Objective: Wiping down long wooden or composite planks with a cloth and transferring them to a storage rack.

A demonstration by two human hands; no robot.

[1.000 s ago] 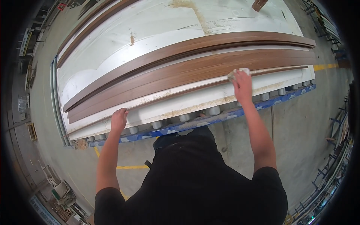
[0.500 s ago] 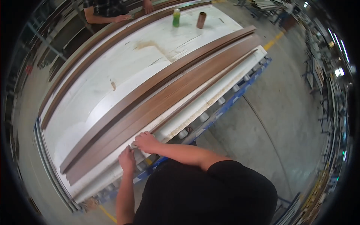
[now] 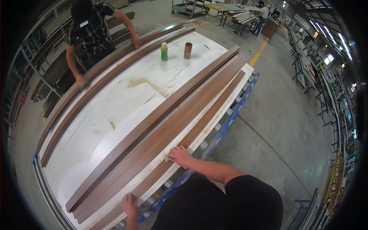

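Note:
A long narrow brown wood-grain strip (image 3: 209, 117) lies along the near edge of a white-topped worktable (image 3: 103, 143). My right hand (image 3: 180, 156) is closed over a small pale pad or folded cloth (image 3: 168, 157) and presses it on the strip near its middle. Further left, my left hand (image 3: 130, 206) grips the same strip near its lower end, thumb over the edge. Just beyond lie wide brown boards (image 3: 161, 134) side by side, and past them a taller profiled brown piece (image 3: 153, 119).
A green-and-clear bottle (image 3: 164, 51) and a brown cylinder (image 3: 187, 50) stand toward the far end. A co-worker in a checked shirt (image 3: 97, 34) handles long brown pieces (image 3: 88, 90) across the table. Rollers on a blue frame (image 3: 224, 119) run along the near side.
My hands have moved apart, the right one further along the strip with the pad. The strip now lies with its broad brown face up. The view has tilted up, showing more of the co-worker.

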